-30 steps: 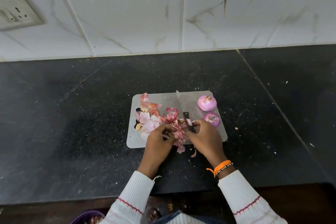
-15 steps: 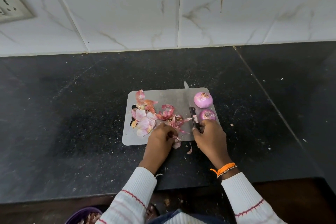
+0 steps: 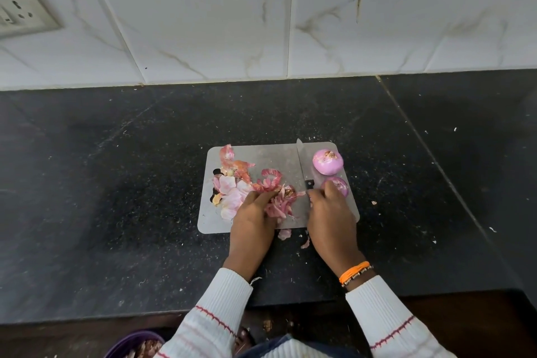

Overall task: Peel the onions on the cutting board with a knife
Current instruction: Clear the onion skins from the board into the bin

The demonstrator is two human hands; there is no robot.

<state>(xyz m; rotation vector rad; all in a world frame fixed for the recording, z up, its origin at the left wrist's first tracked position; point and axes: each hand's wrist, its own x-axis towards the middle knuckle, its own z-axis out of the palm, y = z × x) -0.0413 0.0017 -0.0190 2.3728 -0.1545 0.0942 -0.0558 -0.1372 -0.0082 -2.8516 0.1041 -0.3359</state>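
Partly hidden under the right hand [image 3: 331, 213], the knife [image 3: 302, 164] shows only its blade and the top of its black handle, which that hand grips, the blade pointing away across the grey cutting board [image 3: 273, 154]. The left hand [image 3: 252, 221] curls its fingers into the pink onion skins [image 3: 247, 189]; whether it grips any is unclear. Two peeled, glossy purple onions sit at the board's right edge, the far onion [image 3: 327, 162] in full view, the near onion [image 3: 338, 185] half covered by the right hand's fingers.

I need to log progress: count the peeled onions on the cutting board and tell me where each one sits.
2. One peeled onion sits at the far right corner of the cutting board; the second onion lies just nearer, partly behind the right hand. Another could be hidden under the hands or peels.
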